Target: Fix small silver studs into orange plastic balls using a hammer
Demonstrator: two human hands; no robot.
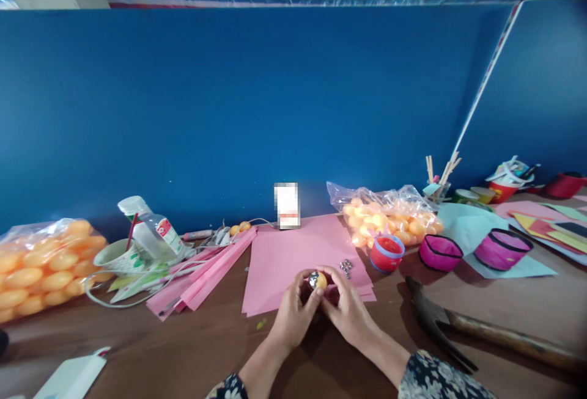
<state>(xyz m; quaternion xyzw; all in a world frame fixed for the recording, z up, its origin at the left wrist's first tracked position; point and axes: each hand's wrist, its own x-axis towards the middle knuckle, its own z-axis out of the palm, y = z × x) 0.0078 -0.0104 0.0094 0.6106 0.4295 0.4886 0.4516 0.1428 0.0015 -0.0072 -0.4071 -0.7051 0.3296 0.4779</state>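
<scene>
Orange ball point(320, 281) pinched between left hand point(293, 316) and right hand point(349, 313), fingers of both closed on it, over pink paper point(293, 252) near edge. Right of paper: hammer point(458, 325), bag of balls point(389, 219), red cup point(386, 252). Silver bits point(345, 266) on paper.

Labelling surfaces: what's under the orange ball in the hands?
A stack of pink paper on the brown table. The ball is held over it by the left hand and right hand, which cover the paper directly below.

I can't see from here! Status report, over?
Both gripping orange ball: left hand, right hand. Ball above pink paper. Loose metal bits beyond right hand.
</scene>
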